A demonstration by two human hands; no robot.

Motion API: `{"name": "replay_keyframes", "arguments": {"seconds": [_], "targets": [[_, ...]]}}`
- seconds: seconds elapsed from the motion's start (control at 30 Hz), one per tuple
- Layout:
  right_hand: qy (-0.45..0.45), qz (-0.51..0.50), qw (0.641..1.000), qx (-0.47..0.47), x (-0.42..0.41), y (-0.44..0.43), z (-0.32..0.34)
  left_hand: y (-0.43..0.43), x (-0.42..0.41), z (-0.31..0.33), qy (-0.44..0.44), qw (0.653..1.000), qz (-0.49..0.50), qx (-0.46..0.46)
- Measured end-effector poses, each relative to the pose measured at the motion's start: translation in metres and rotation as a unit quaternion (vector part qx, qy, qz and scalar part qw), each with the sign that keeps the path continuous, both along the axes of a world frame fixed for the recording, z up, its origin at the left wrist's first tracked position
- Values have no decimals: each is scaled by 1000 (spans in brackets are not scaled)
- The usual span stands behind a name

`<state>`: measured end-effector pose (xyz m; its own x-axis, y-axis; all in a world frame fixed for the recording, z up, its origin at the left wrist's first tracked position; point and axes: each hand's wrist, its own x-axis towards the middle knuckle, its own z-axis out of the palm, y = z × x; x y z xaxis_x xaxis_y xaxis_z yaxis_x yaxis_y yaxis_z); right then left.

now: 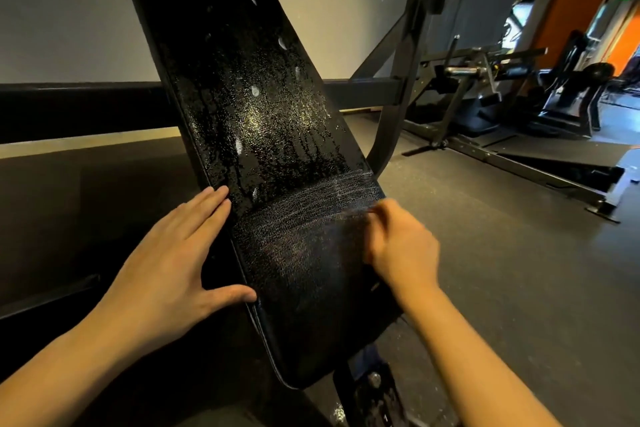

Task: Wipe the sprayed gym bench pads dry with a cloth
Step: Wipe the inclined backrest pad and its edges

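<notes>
**Wiping a wet pad, right hand blurred**

Blurring hides most of the right hand (401, 246) at the pad's right edge; its fingers look curled, but whether they grasp anything I cannot tell. The cloth cannot be picked out from the dark smear beside that hand. The pad (263, 135), black and steeply tilted, runs up the middle and is cut off at the top. Its upper part is beaded with drops, while its lower part shows only fine streaks. The left hand (173, 253) lies flat on the pad's left edge, fingers straight and released, thumb at the rim.

A dark frame (398, 90) rises just behind the pad on the right. Another machine (485, 80) stands well apart beyond it. A bracket (374, 380) shows under the pad's bottom end.

Bare floor (485, 253) lies open to the right of the pad, and a wall (69, 10) closes off the left.
</notes>
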<state>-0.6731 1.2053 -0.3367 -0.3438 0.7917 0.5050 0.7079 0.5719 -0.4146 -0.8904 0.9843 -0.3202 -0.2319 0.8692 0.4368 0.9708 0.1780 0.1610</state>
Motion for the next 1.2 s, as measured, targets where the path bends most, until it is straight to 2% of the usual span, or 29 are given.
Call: {"name": "replay_keyframes", "arguments": {"seconds": [0.07,0.13,0.2,0.27,0.33,0.43,0.5,0.57,0.6,0.67,0.73,0.8,0.83,0.9,1.0,1.07,1.13,1.2], "targets": [[13,-69,997,-33,20,20,1,0,1,1,-3,1000,2,3],[7,-47,999,-9,9,1,5,1,1,2,-5,1000,1,5],[16,83,996,29,-23,-43,10,0,0,2,-5,1000,1,3],[-19,216,974,60,-51,-95,10,0,-1,1,-3,1000,1,0],[-41,255,960,106,-60,-103,7,0,-2,2,-3,1000,-1,0],[-8,118,989,84,-41,-37,10,2,-1,1,2,1000,-5,-1],[-12,-7,1000,27,-18,14,17,2,-1,0,11,1000,-5,-3],[4,-42,999,24,-12,23,22,2,-2,-2,11,1000,-4,2],[6,-19,999,31,-18,10,21,2,-3,-2,8,1000,-4,4],[20,99,994,45,-40,-38,20,2,-4,-2,2,1000,0,6],[-13,250,965,72,-62,-91,24,3,-8,-2,10,1000,-15,2],[-61,322,939,103,-74,-120,23,4,-11,-3,8,1000,-28,4],[-45,313,942,108,-75,-113,25,5,-11,-3,8,1000,-27,4],[-15,230,969,94,-69,-73,24,5,-9,-1,17,1000,-16,1],[-8,33,998,50,-33,9,21,2,-3,-1,25,1000,-2,5],[25,-65,998,4,-8,39,21,2,-2,-1,23,1000,0,5],[24,-77,997,6,-9,36,20,2,-3,-1,19,1000,0,6],[23,1,999,44,-32,2,23,2,-4,0,12,1000,-2,5]]}}
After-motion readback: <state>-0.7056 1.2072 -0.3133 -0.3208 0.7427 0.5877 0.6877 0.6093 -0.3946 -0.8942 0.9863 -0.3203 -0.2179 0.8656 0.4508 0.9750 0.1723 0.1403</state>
